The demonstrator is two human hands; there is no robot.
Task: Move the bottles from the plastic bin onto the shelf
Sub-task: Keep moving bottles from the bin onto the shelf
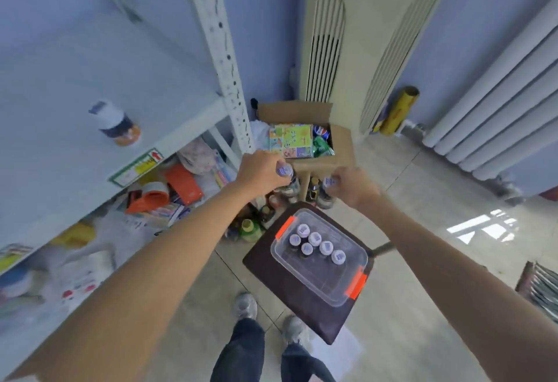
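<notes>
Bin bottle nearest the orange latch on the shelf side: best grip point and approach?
Grip the white cap and neck of that bottle, coming straight down from above. It stands upright in the plastic bin, whose walls block its sides, with neighbouring bottles close on its right; only the cap is exposed.

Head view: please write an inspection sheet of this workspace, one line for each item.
Surface: white shelf at left; dark stool carries the bin.
Job's things: clear plastic bin holds six white-capped bottles; one bottle on shelf.
Clutter: lower shelf crowded; cardboard box with cans; floor bottles.
Hands: left hand and right hand each grip a bottle.
Cables: nothing seen.
Surroundings: air conditioner, radiator, tiled floor.
</notes>
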